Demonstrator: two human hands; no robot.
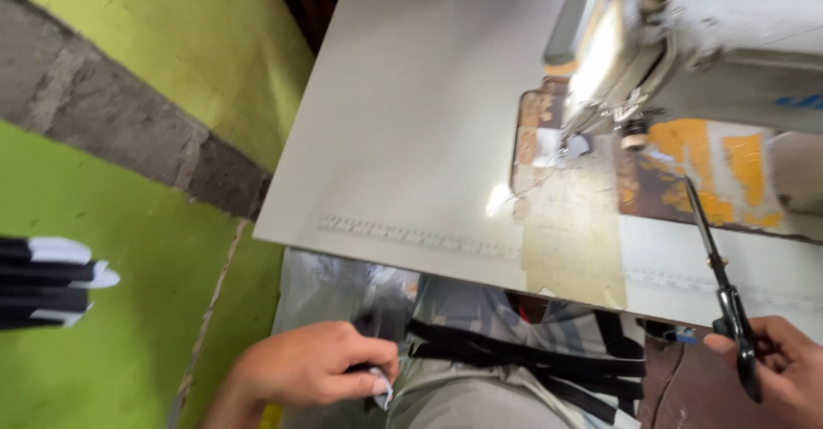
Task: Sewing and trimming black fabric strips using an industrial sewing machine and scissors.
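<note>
Your left hand [313, 365] sits low in front of the table [411, 120], its fingers curled shut on the end of a black strap [514, 356] with a scrap of pale fabric at the fingertips. From that grip the strap runs to your right across your lap, lying in several flat bands over grey striped cloth [480, 309], just below the table's near edge.

Your right hand [784, 369] is at the lower right corner, closed around the dark handles of a pair of scissors [720, 279]. The blades are shut and point up and slightly left, reaching over the table's front edge toward the sewing machine [686, 43].

The sewing machine stands at the table's far right, its white head tilted across the view, the presser foot over a worn bed [729, 172] with yellow paint flaking off. A printed ruler strip [411, 234] runs along the table's near edge. A patch of tan tape [574, 240] covers the surface in front of the needle. To your left, a green wall [154, 18] and floor show, with black-and-white strips [47, 279] at the far edge.
</note>
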